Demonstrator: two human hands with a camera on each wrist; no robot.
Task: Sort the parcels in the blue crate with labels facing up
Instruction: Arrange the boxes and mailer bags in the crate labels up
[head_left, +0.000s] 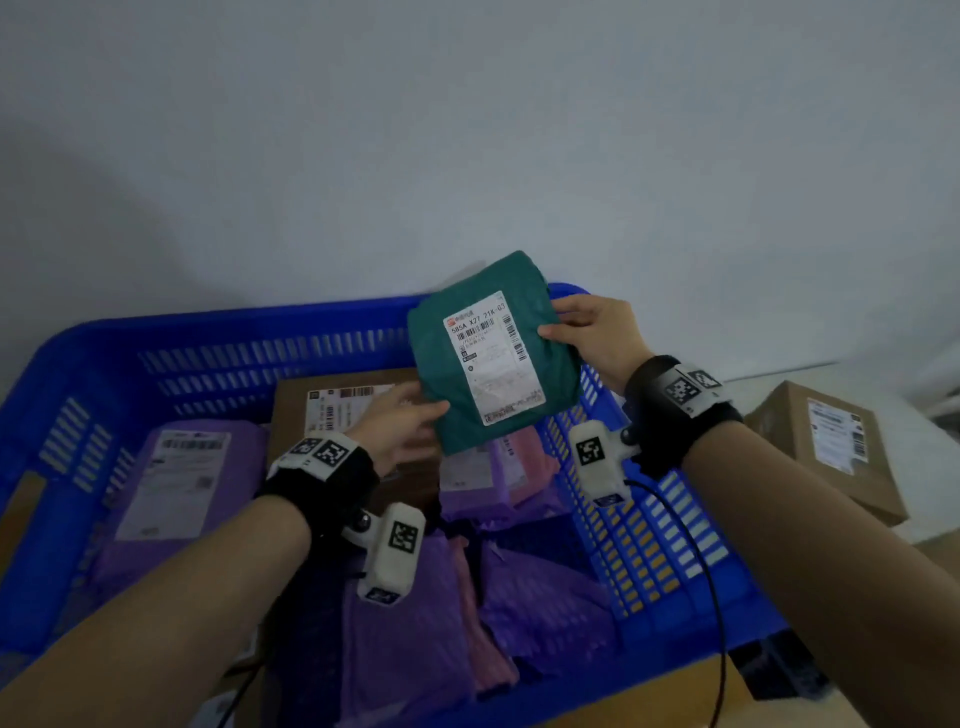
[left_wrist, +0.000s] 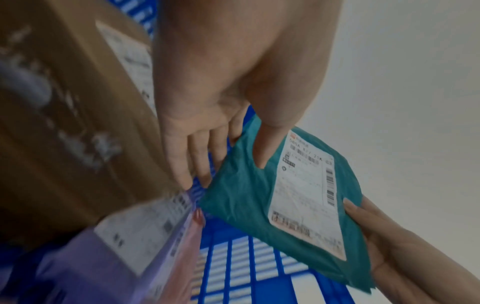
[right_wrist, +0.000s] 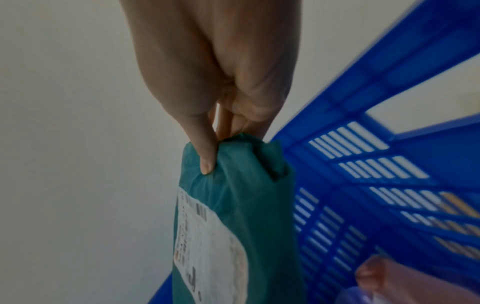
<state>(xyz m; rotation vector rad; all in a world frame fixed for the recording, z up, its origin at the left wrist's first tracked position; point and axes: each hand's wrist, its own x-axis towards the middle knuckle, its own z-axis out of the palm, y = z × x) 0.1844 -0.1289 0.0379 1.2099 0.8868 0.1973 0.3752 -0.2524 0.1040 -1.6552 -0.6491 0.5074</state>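
Green parcel (head_left: 488, 353) up over the crate's (head_left: 208, 332) far right corner, label facing up. Right hand (head_left: 587, 332) pinches its far edge, left hand (head_left: 400, 421) pinches the near corner. Below, purple mailers (head_left: 176, 478) and a box (head_left: 332, 405).

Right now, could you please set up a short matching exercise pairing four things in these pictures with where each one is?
Things:
1. green parcel
2. brown cardboard box with label up
3. purple mailer with label up
4. second cardboard box

Places:
A. outside the blue crate, to its right
B. lying at the crate's left side
C. held above the crate by the left hand and the right hand
D. against the crate's far wall

Pairs: 1-C, 2-D, 3-B, 4-A
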